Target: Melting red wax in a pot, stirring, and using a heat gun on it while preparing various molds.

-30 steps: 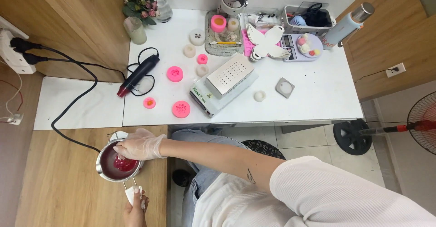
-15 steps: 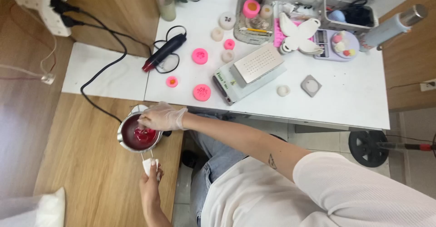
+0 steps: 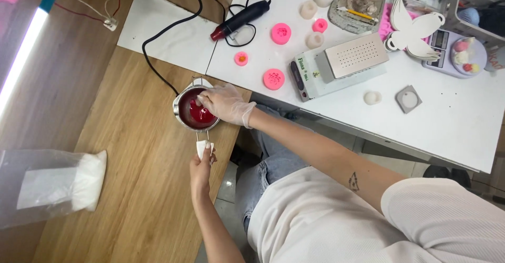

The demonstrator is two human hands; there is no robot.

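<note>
Gloved right hand (image 3: 227, 104) reaches forward, fingers apparently curled; bare left hand (image 3: 201, 167) pinches.

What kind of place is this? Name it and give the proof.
Probably a home craft workspace for candle or soap making: a small metal pot of red liquid, pink moulds on the white table, and a heat gun.

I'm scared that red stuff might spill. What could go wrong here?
1. The small metal pot of red liquid stands near the edge of the wooden table; a bump might tip it onto the person's lap.
2. The gloved right hand reaches into the pot; if the liquid is hot, it could burn.
3. The left hand holds the handle through a white pad, which might slip.
</note>
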